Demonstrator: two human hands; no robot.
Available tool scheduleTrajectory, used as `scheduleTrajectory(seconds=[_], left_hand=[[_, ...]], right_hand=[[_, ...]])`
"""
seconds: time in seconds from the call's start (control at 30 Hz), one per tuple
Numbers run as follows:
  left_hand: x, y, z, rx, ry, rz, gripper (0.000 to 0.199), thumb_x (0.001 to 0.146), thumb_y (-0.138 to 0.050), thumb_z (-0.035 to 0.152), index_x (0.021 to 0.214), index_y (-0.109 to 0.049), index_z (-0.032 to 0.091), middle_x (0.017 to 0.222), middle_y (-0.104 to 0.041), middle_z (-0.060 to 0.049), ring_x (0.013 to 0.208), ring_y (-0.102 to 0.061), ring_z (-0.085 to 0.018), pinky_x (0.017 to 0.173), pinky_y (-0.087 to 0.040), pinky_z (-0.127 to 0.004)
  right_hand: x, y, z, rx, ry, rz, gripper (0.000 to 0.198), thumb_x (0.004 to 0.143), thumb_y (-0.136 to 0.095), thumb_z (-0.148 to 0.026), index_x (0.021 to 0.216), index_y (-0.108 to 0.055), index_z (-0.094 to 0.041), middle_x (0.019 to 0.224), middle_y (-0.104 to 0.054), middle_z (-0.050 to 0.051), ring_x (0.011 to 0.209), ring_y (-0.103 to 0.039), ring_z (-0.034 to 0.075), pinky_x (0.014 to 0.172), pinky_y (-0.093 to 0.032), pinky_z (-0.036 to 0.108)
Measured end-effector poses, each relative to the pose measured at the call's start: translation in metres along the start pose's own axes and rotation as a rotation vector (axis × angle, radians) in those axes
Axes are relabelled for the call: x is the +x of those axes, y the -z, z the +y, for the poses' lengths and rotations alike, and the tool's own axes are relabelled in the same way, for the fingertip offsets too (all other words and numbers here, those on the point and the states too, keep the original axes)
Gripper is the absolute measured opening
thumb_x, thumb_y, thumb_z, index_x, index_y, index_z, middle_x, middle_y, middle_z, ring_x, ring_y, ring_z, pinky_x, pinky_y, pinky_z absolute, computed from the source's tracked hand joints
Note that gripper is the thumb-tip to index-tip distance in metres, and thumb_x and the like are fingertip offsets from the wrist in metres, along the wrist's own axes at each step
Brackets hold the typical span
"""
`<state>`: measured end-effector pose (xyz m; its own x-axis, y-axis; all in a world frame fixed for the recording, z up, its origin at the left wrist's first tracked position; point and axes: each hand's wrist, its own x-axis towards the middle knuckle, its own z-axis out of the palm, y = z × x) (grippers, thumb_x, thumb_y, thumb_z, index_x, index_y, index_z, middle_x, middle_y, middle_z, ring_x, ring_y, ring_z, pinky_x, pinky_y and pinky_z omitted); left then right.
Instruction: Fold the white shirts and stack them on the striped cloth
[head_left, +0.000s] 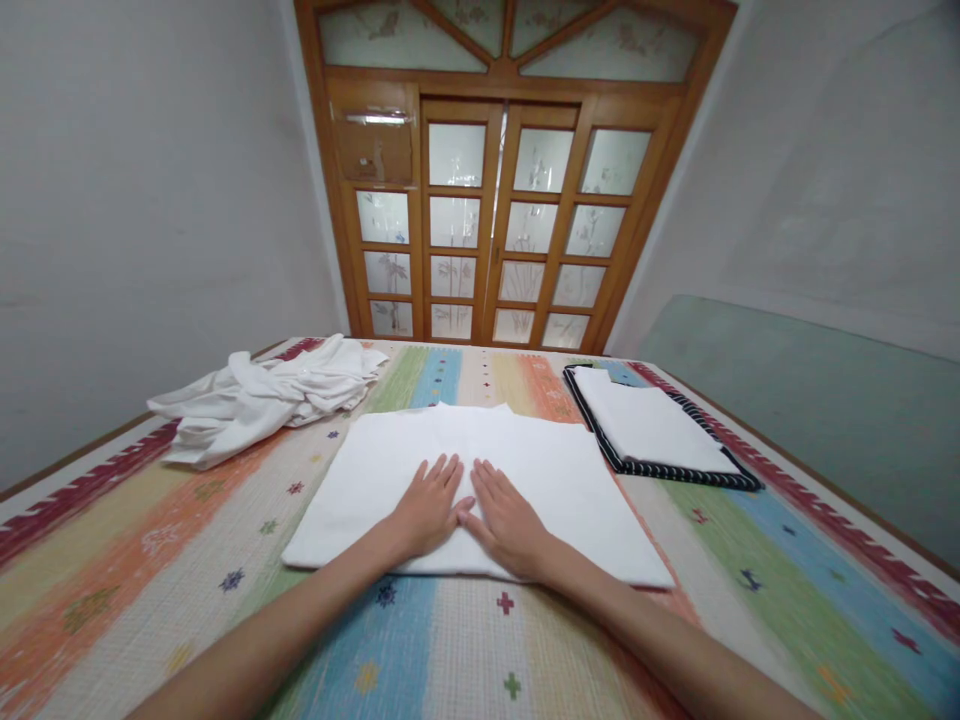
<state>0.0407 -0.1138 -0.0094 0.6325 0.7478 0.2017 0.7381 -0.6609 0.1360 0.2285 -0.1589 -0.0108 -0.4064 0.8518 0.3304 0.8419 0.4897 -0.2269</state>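
A white garment (570,480), folded into a wide flat shape, lies in front of me on the striped table cover (472,640). Two small points stick up along its far edge, perhaps a collar. Palm down on the middle of it rests my left hand (429,505), fingers stretched out and pointing away from me. My right hand (510,520) lies flat beside it in the same way, with the thumbs meeting or overlapping. Neither hand grips anything. The fabric under my palms is hidden.
At the far left sits a crumpled heap of white cloth (262,395). On the right, a folded white cloth (652,420) lies on a black-and-white striped one (675,474). Walls stand on both sides, and wooden doors (491,220) with glass panes are beyond the table.
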Motion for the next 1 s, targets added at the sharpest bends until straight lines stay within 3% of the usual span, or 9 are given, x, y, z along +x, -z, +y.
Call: scheduleTrajectory(seconds=[0.1, 0.27, 0.57, 0.77, 0.9, 1.0], left_hand=[[-0.006, -0.004, -0.002, 0.006, -0.014, 0.031, 0.064, 0.098, -0.022, 0.054, 0.149, -0.035, 0.018, 0.153, -0.038, -0.012, 0.144, -0.028, -0.026, 0.118, -0.018, -0.047], [-0.022, 0.009, -0.021, 0.003, 0.049, 0.007, 0.069, 0.095, -0.026, 0.063, 0.149, -0.036, 0.021, 0.154, -0.036, -0.009, 0.145, -0.028, -0.026, 0.118, -0.017, -0.045], [-0.068, 0.019, -0.073, 0.094, 0.184, 0.041, 0.078, 0.091, -0.031, 0.067, 0.146, -0.041, 0.012, 0.154, -0.035, -0.014, 0.143, -0.031, -0.028, 0.118, -0.022, -0.044], [-0.097, 0.022, -0.089, 0.148, 0.233, 0.063, 0.080, 0.091, -0.027, 0.066, 0.144, -0.041, 0.008, 0.153, -0.036, -0.017, 0.142, -0.034, -0.029, 0.117, -0.027, -0.045], [-0.118, 0.018, -0.101, 0.181, 0.299, 0.096, 0.084, 0.091, -0.025, 0.066, 0.146, -0.037, 0.004, 0.154, -0.034, -0.019, 0.142, -0.033, -0.030, 0.115, -0.032, -0.045], [-0.123, 0.013, -0.104, 0.227, 0.352, 0.161, 0.091, 0.088, -0.025, 0.070, 0.145, -0.035, 0.000, 0.153, -0.033, -0.024, 0.144, -0.028, -0.034, 0.115, -0.029, -0.051]], right_hand=[[-0.012, -0.004, -0.001, -0.012, 0.026, -0.020, 0.070, 0.097, -0.033, -0.054, 0.151, -0.032, -0.009, 0.155, -0.030, 0.019, 0.145, -0.026, 0.030, 0.116, -0.029, 0.051], [-0.036, 0.009, 0.015, -0.030, -0.022, -0.072, 0.073, 0.096, -0.035, -0.057, 0.153, -0.025, -0.012, 0.157, -0.025, 0.015, 0.146, -0.022, 0.028, 0.118, -0.024, 0.050], [-0.089, 0.022, 0.077, -0.177, -0.296, -0.003, 0.078, 0.097, -0.030, -0.060, 0.152, -0.027, -0.004, 0.156, -0.025, 0.021, 0.145, -0.024, 0.030, 0.118, -0.023, 0.051], [-0.113, 0.024, 0.099, -0.254, -0.321, 0.044, 0.079, 0.096, -0.026, -0.061, 0.153, -0.023, -0.006, 0.156, -0.028, 0.020, 0.145, -0.025, 0.029, 0.119, -0.023, 0.049], [-0.124, 0.023, 0.113, -0.304, -0.387, 0.060, 0.086, 0.094, -0.020, -0.066, 0.151, -0.026, -0.001, 0.155, -0.028, 0.022, 0.146, -0.022, 0.030, 0.119, -0.023, 0.049], [-0.120, 0.025, 0.117, -0.337, -0.429, 0.054, 0.094, 0.091, -0.017, -0.070, 0.147, -0.032, 0.004, 0.153, -0.030, 0.027, 0.146, -0.019, 0.034, 0.119, -0.018, 0.053]])
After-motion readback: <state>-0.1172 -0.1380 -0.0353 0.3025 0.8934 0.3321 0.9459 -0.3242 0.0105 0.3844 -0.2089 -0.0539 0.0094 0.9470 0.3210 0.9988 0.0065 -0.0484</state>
